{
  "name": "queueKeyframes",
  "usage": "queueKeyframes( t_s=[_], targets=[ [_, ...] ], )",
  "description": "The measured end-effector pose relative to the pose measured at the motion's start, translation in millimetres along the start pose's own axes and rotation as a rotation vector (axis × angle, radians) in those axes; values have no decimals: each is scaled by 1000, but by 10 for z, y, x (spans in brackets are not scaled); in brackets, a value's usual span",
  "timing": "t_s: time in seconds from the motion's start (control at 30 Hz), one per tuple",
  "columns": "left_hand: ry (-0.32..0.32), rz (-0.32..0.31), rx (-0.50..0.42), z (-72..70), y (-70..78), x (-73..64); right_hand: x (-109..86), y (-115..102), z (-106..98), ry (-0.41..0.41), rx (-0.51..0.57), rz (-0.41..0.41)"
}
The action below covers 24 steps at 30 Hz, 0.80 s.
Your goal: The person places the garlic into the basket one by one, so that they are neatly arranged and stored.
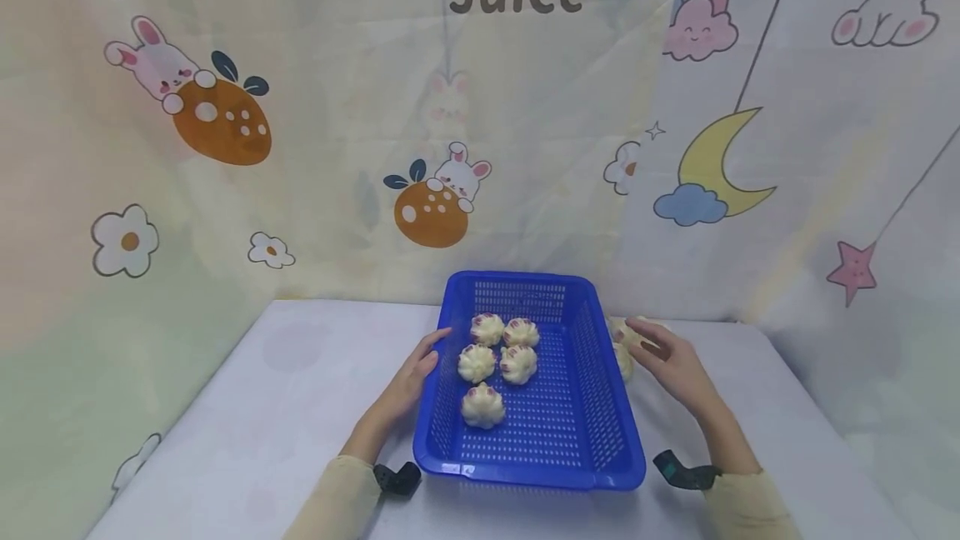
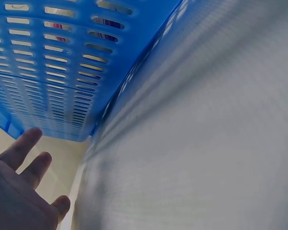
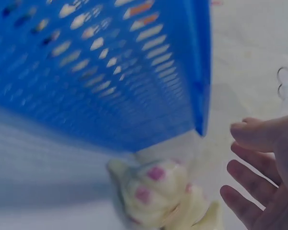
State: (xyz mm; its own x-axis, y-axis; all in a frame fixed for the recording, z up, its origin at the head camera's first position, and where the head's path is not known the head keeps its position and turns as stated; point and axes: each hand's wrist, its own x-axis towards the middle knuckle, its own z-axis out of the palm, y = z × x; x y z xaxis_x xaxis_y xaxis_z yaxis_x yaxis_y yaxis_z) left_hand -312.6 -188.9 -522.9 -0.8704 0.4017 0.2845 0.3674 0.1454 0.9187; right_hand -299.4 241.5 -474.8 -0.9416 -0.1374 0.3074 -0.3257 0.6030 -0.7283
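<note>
Evidently, head view: five pale pieces (image 1: 483, 406) sit toward ten o'clock inside the blue basket (image 1: 525, 477); the left hand (image 1: 408, 382), fingers spread, is at its nine, the right hand (image 1: 675, 365), fingers loosely parted, beside loose pieces (image 1: 623, 359) at three. Left-wrist view: contact with the basket's unclear. Right-wrist view: the high wall at eleven blocks the way; a knock could roll the loose pieces off.

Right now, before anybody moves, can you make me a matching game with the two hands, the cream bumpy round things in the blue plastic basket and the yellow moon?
1. Five cream, round, ridged pieces with pinkish marks
2. Left hand
3. Right hand
4. Yellow crescent moon

A. Outside the blue rectangular plastic basket, by its left side
B. Printed on pale cloth, by a blue cloud
C. Inside the basket
D. Near more cream pieces, right of the basket

Pairs: 1-C, 2-A, 3-D, 4-B
</note>
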Motion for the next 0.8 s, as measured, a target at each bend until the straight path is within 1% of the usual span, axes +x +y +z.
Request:
queueKeyframes(
  t_s=[0.1,0.2,0.33,0.5,0.8],
  targets=[
    [2,-5,-2,-7,-5,-6,13,92,62,-32,-18,-23],
    [-13,-11,-13,-14,-5,-13,15,168,126,-34,-31,-53],
    [-31,-9,-19,-13,11,-23,12,248,202,-36,-82,-74],
    [-34,-3,-30,-7,26,-21,8,245,234,-49,-154,-107],
    [-31,13,-19,-12,-14,-7,17,213,251,-49,-223,-115]
  ],
)
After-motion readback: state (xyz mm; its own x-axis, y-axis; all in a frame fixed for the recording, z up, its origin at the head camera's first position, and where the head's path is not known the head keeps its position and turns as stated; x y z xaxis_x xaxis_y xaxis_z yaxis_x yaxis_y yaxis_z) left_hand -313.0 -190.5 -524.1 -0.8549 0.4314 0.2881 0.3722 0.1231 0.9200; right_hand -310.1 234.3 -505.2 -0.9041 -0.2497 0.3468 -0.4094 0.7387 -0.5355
